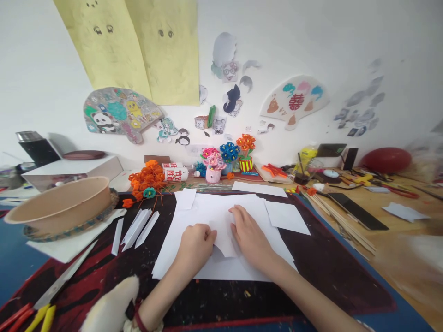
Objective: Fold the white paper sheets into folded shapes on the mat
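A small white piece of paper (224,237) is between my two hands, above a stack of larger white sheets (180,265). My left hand (197,244) pinches its left edge between thumb and curled fingers. On the other side, my right hand (251,235) rests at the paper's right edge with its fingers stretched out and slightly bent. Left of the stack lie several narrow folded paper strips (136,228). Another cut sheet (289,216) lies at the right of the stack, and a small paper piece (186,199) sits on its upper left corner.
Scissors (58,286) and a tan bowl (62,203) stand at the left. Orange pipe-cleaner flowers (147,177) and small flower pots (212,174) line the back by the wall. At the right are wooden sticks (341,221) and a black phone-like slab (358,211).
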The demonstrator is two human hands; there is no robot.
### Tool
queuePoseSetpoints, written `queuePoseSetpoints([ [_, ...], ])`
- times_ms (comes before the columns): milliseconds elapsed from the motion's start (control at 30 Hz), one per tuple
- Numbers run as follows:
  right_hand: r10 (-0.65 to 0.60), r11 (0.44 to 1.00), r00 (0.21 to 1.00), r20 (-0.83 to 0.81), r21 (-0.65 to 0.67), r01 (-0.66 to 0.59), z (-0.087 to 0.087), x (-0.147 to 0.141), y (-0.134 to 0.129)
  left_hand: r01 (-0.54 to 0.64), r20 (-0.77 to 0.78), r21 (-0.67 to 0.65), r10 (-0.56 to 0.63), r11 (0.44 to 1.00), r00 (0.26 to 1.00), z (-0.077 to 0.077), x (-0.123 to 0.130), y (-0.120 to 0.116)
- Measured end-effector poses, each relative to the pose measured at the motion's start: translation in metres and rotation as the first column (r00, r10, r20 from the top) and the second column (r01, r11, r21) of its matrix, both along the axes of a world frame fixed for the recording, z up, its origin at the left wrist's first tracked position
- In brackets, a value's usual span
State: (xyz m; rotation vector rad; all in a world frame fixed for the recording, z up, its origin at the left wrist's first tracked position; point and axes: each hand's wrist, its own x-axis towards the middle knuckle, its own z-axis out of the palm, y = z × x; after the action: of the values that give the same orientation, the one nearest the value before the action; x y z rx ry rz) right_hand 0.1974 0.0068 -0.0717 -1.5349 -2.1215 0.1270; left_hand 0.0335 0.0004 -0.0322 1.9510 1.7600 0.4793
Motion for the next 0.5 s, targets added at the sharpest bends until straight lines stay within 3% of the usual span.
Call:
queuePoseSetpoints([
  [500,0.0,0.999,0.999,0.043,0.036,-0.002,-0.0019,0.0021,0.0023,0.07,0.103,-0.116,-0.058,0.991,0.993,0.0045,-0.0052,-0.0026],
])
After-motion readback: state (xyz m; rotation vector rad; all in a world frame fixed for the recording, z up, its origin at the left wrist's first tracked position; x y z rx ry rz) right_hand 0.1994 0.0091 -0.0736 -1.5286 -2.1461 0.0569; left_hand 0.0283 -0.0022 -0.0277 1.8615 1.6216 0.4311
